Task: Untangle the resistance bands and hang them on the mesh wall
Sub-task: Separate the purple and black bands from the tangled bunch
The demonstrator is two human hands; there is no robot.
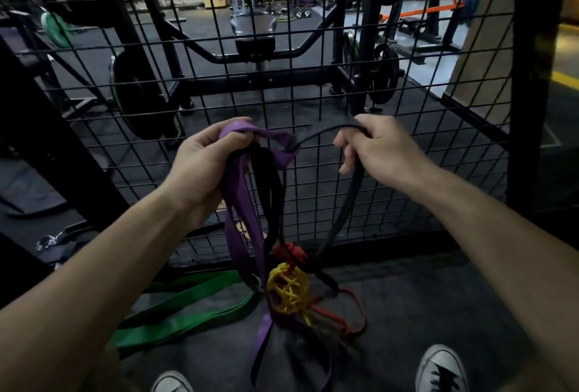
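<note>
Left hand (pixel 203 163) grips purple band (pixel 238 203) bunch, right hand (pixel 376 147) pinches black band (pixel 347 200). Best pull black slowly, away from knot w/ yellow ball (pixel 286 291), then onto mesh wall (pixel 313 63).

The flat purple rubber band (pixel 238 225) and the narrow black rubber band (pixel 351 200) look smooth and matt. The black wire mesh wall (pixel 313 84) is painted metal with a dull sheen. The wide green rubber band (pixel 175 313) lies matt on a dark, finely grained rubber floor (pixel 423 304).
</note>
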